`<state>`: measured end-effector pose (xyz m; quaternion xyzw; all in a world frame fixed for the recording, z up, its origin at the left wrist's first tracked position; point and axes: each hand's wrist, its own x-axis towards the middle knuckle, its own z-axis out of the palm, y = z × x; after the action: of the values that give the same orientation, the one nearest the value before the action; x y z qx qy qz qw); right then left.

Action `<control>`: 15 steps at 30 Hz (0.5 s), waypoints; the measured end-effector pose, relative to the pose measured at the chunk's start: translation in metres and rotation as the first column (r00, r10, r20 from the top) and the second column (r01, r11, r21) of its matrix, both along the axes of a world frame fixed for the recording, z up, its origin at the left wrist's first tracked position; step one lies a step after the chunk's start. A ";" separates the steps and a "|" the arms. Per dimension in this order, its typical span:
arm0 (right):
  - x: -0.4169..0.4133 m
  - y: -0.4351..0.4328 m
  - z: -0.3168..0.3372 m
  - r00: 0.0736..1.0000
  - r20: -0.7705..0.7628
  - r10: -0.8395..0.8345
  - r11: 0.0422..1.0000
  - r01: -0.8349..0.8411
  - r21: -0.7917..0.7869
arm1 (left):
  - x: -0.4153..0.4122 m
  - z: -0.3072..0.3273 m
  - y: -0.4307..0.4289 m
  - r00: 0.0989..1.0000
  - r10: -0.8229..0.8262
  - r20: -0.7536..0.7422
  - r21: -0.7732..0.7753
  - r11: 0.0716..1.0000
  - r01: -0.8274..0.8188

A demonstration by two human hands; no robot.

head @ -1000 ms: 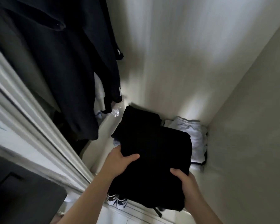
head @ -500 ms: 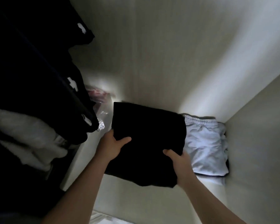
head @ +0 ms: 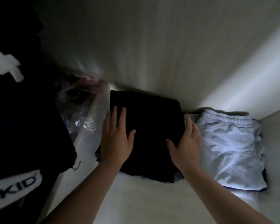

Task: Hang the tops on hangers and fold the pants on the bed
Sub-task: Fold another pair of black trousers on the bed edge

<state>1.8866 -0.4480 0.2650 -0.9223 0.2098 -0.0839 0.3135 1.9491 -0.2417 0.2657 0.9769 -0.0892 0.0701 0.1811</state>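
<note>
Folded black pants (head: 150, 126) lie on a pale closet shelf (head: 136, 199), pushed back against the rear wall. My left hand (head: 115, 136) rests flat on their left part with straight fingers. My right hand (head: 185, 143) lies along their right edge, fingers straight, thumb on the top of the cloth. Folded light grey pants (head: 229, 147) with an elastic waistband sit just to the right, in the shelf's corner. Dark tops (head: 22, 110) with white print hang at the left.
A crinkled clear plastic bag (head: 84, 110) with dark and red contents sits left of the black pants. The closet's side wall (head: 278, 143) closes the shelf at the right. Bare shelf shows in front of the pants.
The black pants went from being carried in both hands to lying on the shelf. Both hands loosened their grip and now lie flat on the pants. The camera moved closer.
</note>
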 end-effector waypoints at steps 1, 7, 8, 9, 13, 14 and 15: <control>-0.005 0.006 0.002 0.992 0.079 0.102 0.981 -0.088 -0.171 | -0.008 -0.004 -0.006 0.997 -0.069 0.034 0.043 0.997 0.067; 0.008 0.029 -0.028 0.911 -0.226 0.346 0.864 -0.403 -0.301 | -0.005 -0.045 -0.018 0.984 -0.069 -0.164 0.306 0.945 0.117; 0.012 0.026 -0.037 0.901 -0.273 0.337 0.860 -0.413 -0.300 | -0.001 -0.053 -0.018 0.984 -0.073 -0.165 0.324 0.938 0.124; 0.016 0.024 -0.047 0.897 -0.296 0.327 0.862 -0.412 -0.295 | 0.002 -0.059 -0.019 0.983 -0.080 -0.163 0.333 0.934 0.132; 0.030 0.019 -0.071 0.907 -0.289 0.305 0.900 -0.374 -0.223 | 0.017 -0.083 -0.026 0.987 -0.093 -0.132 0.349 0.927 0.134; 0.034 0.019 -0.075 0.913 -0.277 0.299 0.909 -0.361 -0.209 | 0.022 -0.088 -0.028 0.989 -0.090 -0.117 0.351 0.928 0.126; 0.039 0.020 -0.079 0.919 -0.266 0.290 0.915 -0.348 -0.203 | 0.027 -0.092 -0.028 0.991 -0.088 -0.105 0.350 0.929 0.119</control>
<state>1.9252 -0.4282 0.1857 -0.9793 0.0786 0.0510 0.1797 1.9763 -0.2700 0.1735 0.9895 -0.1440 0.0005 0.0086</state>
